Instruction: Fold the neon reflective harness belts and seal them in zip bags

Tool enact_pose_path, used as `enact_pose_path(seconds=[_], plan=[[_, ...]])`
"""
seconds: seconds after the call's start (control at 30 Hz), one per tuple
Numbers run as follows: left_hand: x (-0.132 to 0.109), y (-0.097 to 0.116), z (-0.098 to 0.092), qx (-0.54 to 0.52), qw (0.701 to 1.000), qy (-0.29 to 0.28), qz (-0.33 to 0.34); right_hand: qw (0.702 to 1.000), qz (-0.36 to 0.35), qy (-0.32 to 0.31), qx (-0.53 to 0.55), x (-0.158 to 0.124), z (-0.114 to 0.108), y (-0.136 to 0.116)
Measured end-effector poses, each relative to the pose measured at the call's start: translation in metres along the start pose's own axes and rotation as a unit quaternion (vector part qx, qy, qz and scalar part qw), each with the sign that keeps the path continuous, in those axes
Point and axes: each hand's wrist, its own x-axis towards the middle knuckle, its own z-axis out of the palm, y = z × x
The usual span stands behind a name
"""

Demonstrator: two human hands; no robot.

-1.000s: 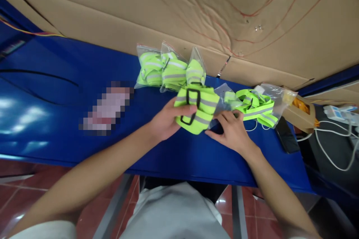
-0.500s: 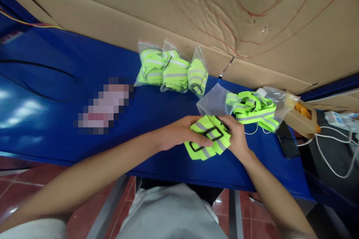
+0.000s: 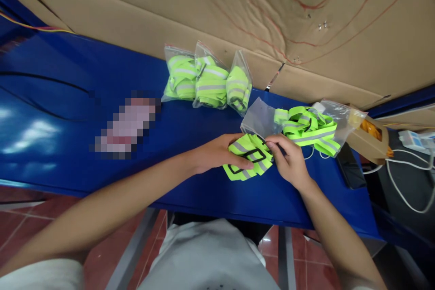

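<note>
A folded neon-yellow reflective strap bundle with grey stripes and black buckles lies low over the blue table. My left hand grips its left side, thumb across the top. My right hand pinches its right edge with fingers closed. An empty clear plastic bag lies just behind the bundle. To the right of that bag sits a loose heap of the same straps.
Three clear bags filled with folded straps stand at the table's back against a cardboard wall. At the right are a dark phone, a small cardboard box, white cables and a blurred patch at left.
The bundle came down from in front of the filled bags toward the table's near side. My right hand left the empty bag and now pinches the bundle's right edge.
</note>
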Motion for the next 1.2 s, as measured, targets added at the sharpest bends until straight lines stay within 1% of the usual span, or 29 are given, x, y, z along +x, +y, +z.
enact_pose_path(seconds=[0.07, 0.17, 0.2, 0.27, 0.37, 0.43, 0.53, 0.6, 0.63, 0.73, 0.8, 0.9, 0.97, 1.07, 1.13, 1.2], plan=[[0.001, 0.0, 0.001, -0.014, 1.0, 0.009, 0.007, 0.999, -0.01, 0.027, -0.02, -0.001, -0.001, -0.003], [0.003, -0.002, 0.002, -0.034, 0.999, 0.038, 0.009, 0.995, -0.025, 0.081, -0.06, -0.002, -0.001, -0.009], [0.004, -0.003, 0.002, -0.039, 0.998, 0.051, 0.014, 0.993, -0.037, 0.086, -0.069, -0.003, 0.0, -0.01], [0.006, -0.005, 0.003, -0.045, 0.996, 0.074, 0.026, 0.991, -0.074, 0.075, -0.086, -0.004, 0.002, -0.011], [0.006, -0.006, 0.006, -0.05, 0.994, 0.092, 0.036, 0.984, -0.125, 0.062, -0.11, -0.008, 0.003, -0.01], [0.005, -0.005, 0.01, -0.056, 0.993, 0.1, 0.037, 0.98, -0.143, 0.079, -0.116, -0.01, 0.004, -0.01], [0.004, -0.004, 0.016, -0.075, 0.991, 0.107, 0.025, 0.972, -0.157, 0.13, -0.113, -0.011, 0.006, -0.012], [0.004, -0.005, 0.018, -0.084, 0.989, 0.123, 0.01, 0.969, -0.152, 0.156, -0.114, -0.009, 0.008, -0.014], [0.004, -0.006, 0.018, -0.084, 0.987, 0.138, 0.004, 0.971, -0.14, 0.154, -0.114, -0.008, 0.008, -0.016], [0.005, -0.011, 0.016, -0.072, 0.981, 0.18, 0.009, 0.984, -0.093, 0.108, -0.103, -0.005, 0.011, -0.02], [0.004, -0.013, 0.014, -0.06, 0.982, 0.178, 0.026, 0.99, -0.067, 0.085, -0.087, -0.003, 0.012, -0.022], [0.004, -0.016, 0.015, -0.038, 0.984, 0.17, 0.048, 0.99, -0.06, 0.097, -0.079, -0.005, 0.014, -0.024], [0.004, -0.018, 0.019, -0.035, 0.98, 0.186, 0.061, 0.983, -0.096, 0.113, -0.109, -0.007, 0.017, -0.024], [0.004, -0.022, 0.026, -0.063, 0.969, 0.222, 0.093, 0.96, -0.175, 0.135, -0.17, -0.009, 0.018, -0.02], [0.003, -0.022, 0.029, -0.08, 0.961, 0.237, 0.118, 0.954, -0.191, 0.151, -0.173, -0.008, 0.017, -0.015], [0.002, -0.02, 0.03, -0.1, 0.959, 0.235, 0.123, 0.955, -0.202, 0.158, -0.149, -0.006, 0.014, -0.009]])
